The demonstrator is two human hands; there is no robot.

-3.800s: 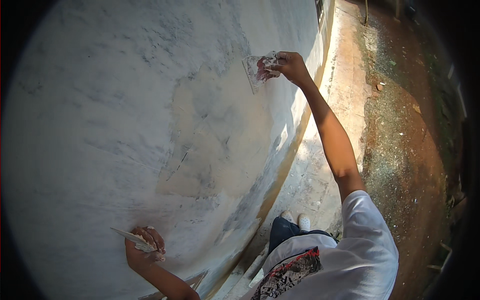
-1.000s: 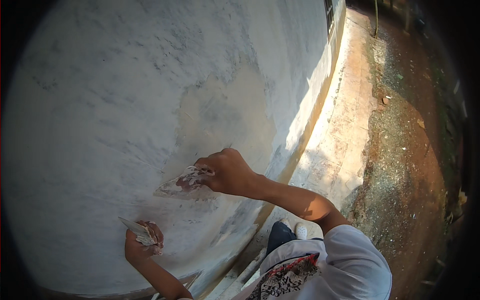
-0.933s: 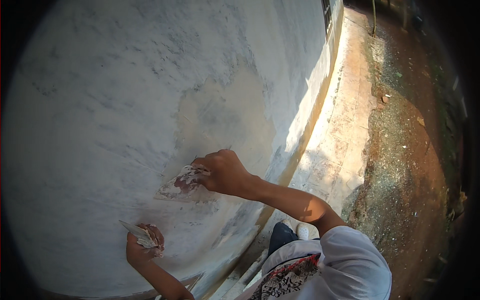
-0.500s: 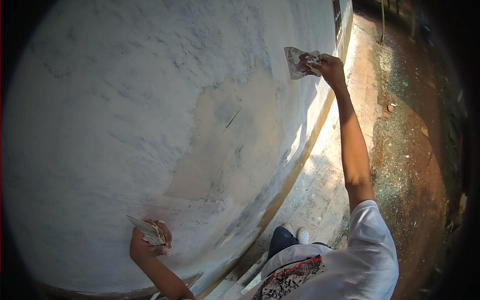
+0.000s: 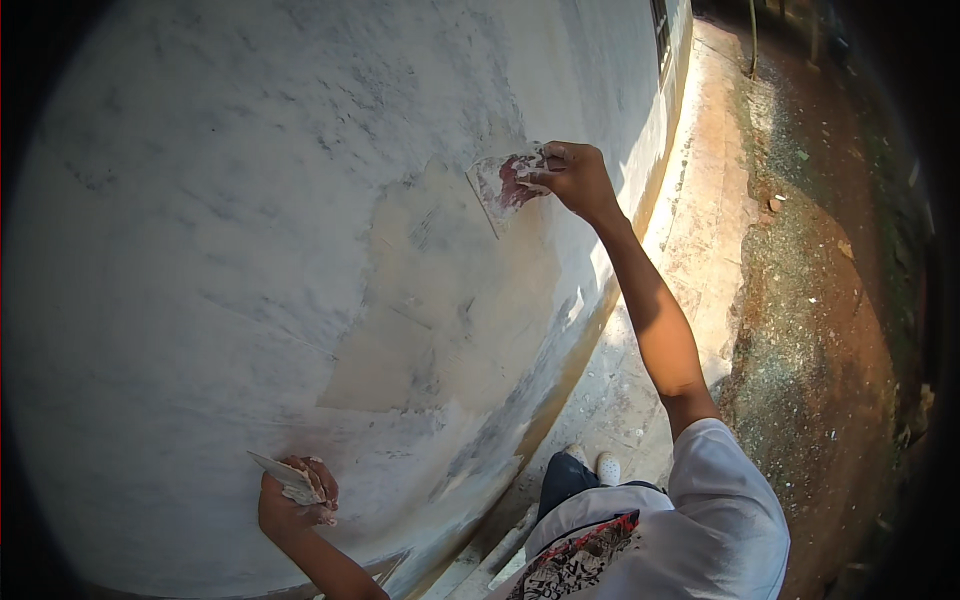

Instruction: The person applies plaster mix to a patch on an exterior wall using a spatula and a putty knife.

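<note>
My right hand grips a putty knife with a wide blade and a reddish, putty-smeared handle. Its blade lies against the wall, at the upper edge of a damp beige patch of filler. Low at the left, my left hand is closed around a second putty knife, its blade pointing up and left and its handle hidden by the fingers. White putty coats the fingers of that hand. The wall is whitish with grey streaks.
A concrete walkway runs along the wall's foot, partly sunlit. Beyond it lies gravel and reddish soil. A barred window is at the top. My feet in light clogs stand on the walkway.
My right hand has swung left and slightly down, bringing its putty knife onto the patch's upper edge. The dark streak in the patch is now covered over. The left hand has hardly moved.
</note>
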